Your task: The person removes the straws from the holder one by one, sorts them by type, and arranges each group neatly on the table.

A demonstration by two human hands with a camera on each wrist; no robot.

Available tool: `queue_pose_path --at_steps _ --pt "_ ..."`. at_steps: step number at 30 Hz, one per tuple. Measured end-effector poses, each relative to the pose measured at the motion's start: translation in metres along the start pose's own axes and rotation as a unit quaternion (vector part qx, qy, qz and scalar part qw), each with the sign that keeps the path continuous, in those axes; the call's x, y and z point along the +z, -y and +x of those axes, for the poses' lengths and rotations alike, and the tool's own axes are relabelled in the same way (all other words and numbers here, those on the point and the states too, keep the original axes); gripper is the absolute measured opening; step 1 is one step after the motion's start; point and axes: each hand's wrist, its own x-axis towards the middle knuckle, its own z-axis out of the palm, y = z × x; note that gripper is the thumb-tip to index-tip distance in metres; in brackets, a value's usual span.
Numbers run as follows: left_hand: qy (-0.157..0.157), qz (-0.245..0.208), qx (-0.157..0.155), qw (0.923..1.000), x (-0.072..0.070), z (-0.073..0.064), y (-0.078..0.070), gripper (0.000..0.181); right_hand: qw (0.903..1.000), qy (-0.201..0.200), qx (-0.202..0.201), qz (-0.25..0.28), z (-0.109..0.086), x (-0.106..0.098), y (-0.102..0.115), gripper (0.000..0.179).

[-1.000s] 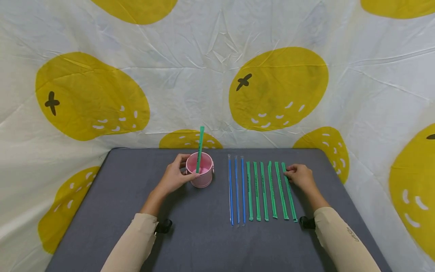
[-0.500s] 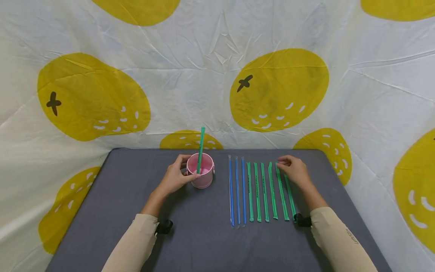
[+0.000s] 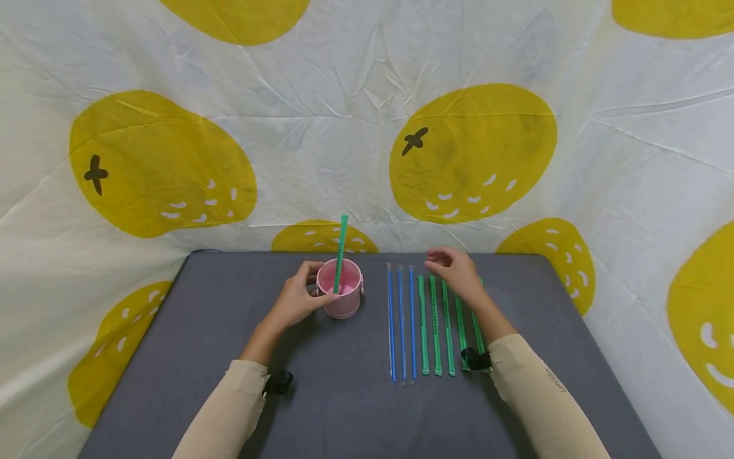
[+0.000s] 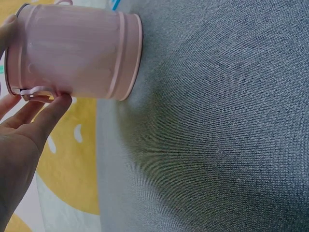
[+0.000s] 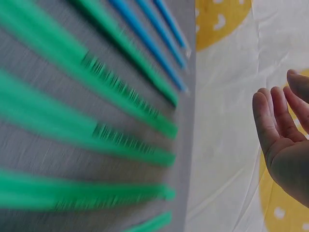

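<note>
A small pink pail stands upright on the table, gripped by my left hand with the thumb at its front rim and the fingers around its far left side. One green-wrapped straw leans up out of the pail. In the left wrist view, fingertips press the pail's wall beside a handle joint. My right hand is above the far ends of several green-wrapped straws laid side by side. The right wrist view shows that hand with loosely bent fingers and nothing between them.
Three blue straws in clear wrappers lie left of the green row, between it and the pail. A grey cloth covers the table. Behind the table's far edge hangs a white sheet with yellow fruit prints.
My right hand has left the rightmost green straw and moved left over the row, toward the blue straws. The left hand has stayed on the pail.
</note>
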Motion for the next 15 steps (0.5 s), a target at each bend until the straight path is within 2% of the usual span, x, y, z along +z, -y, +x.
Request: queue_pose_path --at_steps 10,15 --pt "-0.003 0.001 0.001 1.0000 0.000 0.002 0.001 0.078 0.9939 0.042 -0.017 0.101 0.034 0.042 0.045 0.035" --pt "-0.003 -0.003 0.000 1.0000 0.001 0.003 0.001 0.080 0.9833 0.060 -0.018 0.171 0.048 0.063 0.065 0.037"
